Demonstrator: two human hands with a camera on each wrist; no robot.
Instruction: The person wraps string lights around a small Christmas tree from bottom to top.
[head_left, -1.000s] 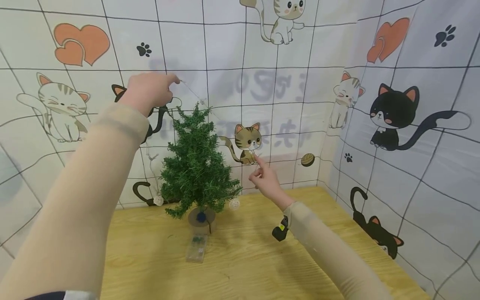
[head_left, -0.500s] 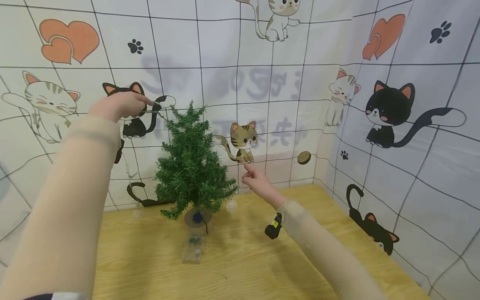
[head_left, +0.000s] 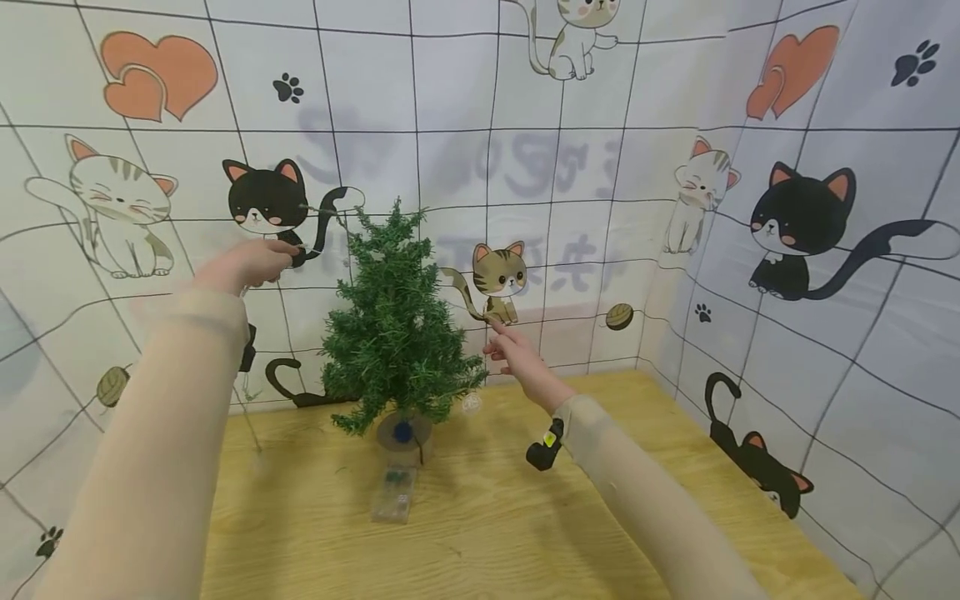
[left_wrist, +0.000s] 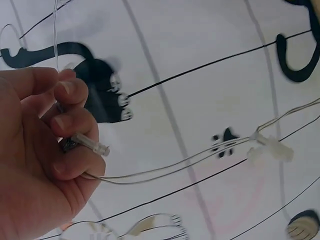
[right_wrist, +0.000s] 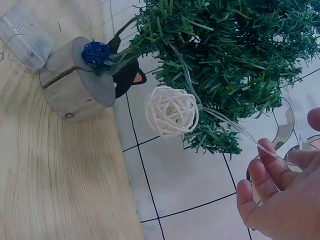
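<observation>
A small green artificial Christmas tree [head_left: 393,325] stands near the wall. To its left, my left hand [head_left: 247,262] holds a thin wire of a string light. In the left wrist view, the fingers [left_wrist: 75,125] curl round the wire, and a small clear bulb [left_wrist: 91,145] sticks out between them. More wire [left_wrist: 165,170] runs right to a blurred pale piece [left_wrist: 272,150]. At the tree's lower right, my right hand [right_wrist: 285,195] holds another stretch of wire [right_wrist: 240,130] at its fingers. That stretch leads to a white woven ball [right_wrist: 171,112] hanging beside the branches.
The tree's round wooden base [right_wrist: 77,82] rests on the wooden table [head_left: 300,533], with a blue woven ball [right_wrist: 96,53] on it. A clear plastic box [head_left: 393,494] lies in front. A cat-print cloth [head_left: 450,100] covers the walls behind and at right.
My left hand has moved from above the treetop down and left, drawing the wire along the tree's left side. My right hand stays near the lower right branches, slightly shifted.
</observation>
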